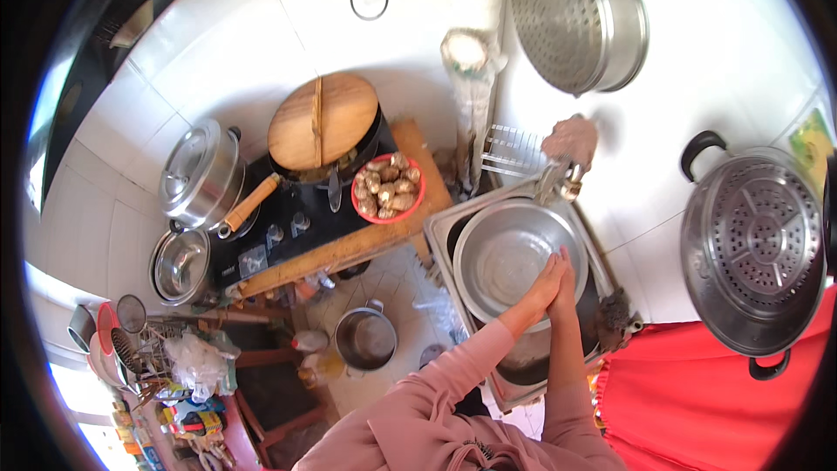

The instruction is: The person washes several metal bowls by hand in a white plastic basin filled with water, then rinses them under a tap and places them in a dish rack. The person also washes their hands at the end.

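My left hand and my right hand are pressed together, palm to palm, above the near right part of a wide metal basin. Their fingers lie close together, and nothing shows between them. The basin rests in a stainless steel sink and looks wet or shiny at its bottom. Behind it a tap juts from the wall, with a brownish cloth draped over its top. To the left of the sink, a red bowl full of taro corms stands at the counter's corner.
A wok with a wooden lid and a lidded steel pot sit on the black stove. Perforated steamer pots hang on the tiled wall. A steel pot stands on the floor. Red cloth hangs at the right.
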`<action>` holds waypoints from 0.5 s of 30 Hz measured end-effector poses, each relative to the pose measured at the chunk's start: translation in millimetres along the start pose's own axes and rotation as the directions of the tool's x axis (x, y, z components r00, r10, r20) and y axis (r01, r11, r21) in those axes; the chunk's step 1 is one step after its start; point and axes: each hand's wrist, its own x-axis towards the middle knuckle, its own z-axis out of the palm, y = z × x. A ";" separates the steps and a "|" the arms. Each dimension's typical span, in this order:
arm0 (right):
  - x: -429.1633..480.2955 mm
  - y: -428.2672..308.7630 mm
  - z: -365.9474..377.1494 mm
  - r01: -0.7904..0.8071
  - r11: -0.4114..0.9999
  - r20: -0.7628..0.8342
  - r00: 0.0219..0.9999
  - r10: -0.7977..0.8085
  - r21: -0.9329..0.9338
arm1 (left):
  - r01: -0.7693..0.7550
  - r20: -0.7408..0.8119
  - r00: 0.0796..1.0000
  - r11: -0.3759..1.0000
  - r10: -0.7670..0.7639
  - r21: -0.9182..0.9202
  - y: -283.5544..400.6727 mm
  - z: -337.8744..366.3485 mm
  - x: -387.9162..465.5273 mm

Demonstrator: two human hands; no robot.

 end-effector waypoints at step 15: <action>-57.9 -12.1 -66.0 0.099 0.297 0.131 0.987 0.090 -0.950 | -0.308 0.313 0.950 0.217 0.011 0.926 -19.9 -78.4 -26.1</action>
